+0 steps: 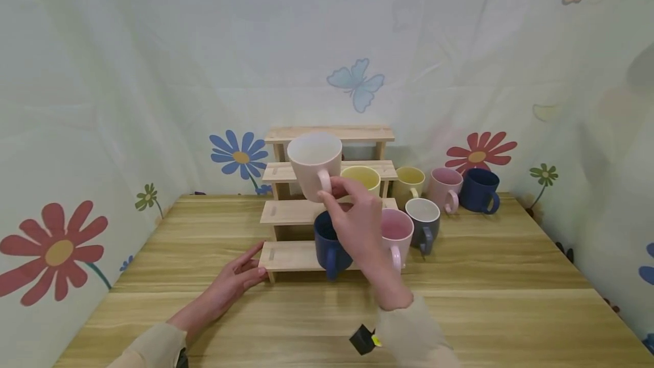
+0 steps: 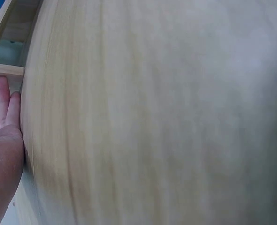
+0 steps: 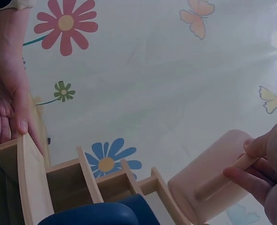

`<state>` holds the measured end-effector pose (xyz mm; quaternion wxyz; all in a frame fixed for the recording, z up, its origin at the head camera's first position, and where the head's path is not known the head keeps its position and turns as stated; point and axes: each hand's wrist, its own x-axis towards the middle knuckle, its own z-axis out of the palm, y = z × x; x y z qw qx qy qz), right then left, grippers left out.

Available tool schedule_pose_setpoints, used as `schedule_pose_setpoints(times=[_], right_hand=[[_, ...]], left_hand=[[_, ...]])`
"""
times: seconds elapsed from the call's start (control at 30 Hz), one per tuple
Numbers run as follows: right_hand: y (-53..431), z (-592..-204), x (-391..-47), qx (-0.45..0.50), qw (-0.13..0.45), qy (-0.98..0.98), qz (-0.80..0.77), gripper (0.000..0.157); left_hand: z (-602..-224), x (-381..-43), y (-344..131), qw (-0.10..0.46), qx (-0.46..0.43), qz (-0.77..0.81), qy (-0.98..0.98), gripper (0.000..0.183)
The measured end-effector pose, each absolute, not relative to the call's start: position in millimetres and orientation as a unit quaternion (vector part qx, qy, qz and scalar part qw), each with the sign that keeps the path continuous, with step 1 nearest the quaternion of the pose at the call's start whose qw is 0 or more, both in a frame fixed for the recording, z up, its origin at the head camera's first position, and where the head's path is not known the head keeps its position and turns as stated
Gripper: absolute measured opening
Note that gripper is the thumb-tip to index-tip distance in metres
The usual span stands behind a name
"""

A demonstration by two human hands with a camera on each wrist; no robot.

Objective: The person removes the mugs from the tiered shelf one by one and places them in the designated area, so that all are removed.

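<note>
My right hand [image 1: 357, 220] pinches the handle of a pale pink mug [image 1: 313, 166] with a white inside. The mug is held upright in front of the upper tiers of a stepped wooden stand [image 1: 288, 254]. At the stand's lowest step, my left hand [image 1: 232, 285] grips the left end, thumb at the front corner and forefinger along the side. A navy mug [image 1: 332, 246] sits on that step, with a pink mug [image 1: 398, 231] to its right. Partly hidden behind my right hand is a yellow mug [image 1: 364, 178] on the stand.
To the right of the stand, a second yellow mug [image 1: 407, 183], another pink mug [image 1: 441, 186], another navy mug [image 1: 477, 192] and a grey mug [image 1: 424, 226] stand on the wooden table [image 1: 485, 288]. A flowered cloth [image 1: 153, 72] hangs behind. A small black cube [image 1: 363, 339] shows near my right sleeve.
</note>
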<state>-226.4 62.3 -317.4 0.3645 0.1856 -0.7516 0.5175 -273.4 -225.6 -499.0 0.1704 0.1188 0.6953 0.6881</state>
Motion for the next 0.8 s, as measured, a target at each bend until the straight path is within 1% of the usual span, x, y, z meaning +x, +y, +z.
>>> schedule_pose_setpoints(times=[0.3, 0.47, 0.67, 0.8], right_hand=[[82, -302, -213, 0.187, 0.365, -0.727, 0.55, 0.021], [94, -293, -207, 0.171, 0.372, -0.724, 0.555, 0.022], [116, -286, -202, 0.16, 0.403, -0.725, 0.536, 0.021], [134, -285, -200, 0.154, 0.437, -0.722, 0.514, 0.022]], left_hand=[[-498, -274, -227, 0.172, 0.109, 0.679, 0.706, 0.077], [-499, -275, -227, 0.176, 0.113, 0.678, 0.705, 0.078], [-499, -274, -228, 0.176, 0.109, 0.681, 0.702, 0.077], [-499, -274, -227, 0.174, 0.109, 0.683, 0.701, 0.077]])
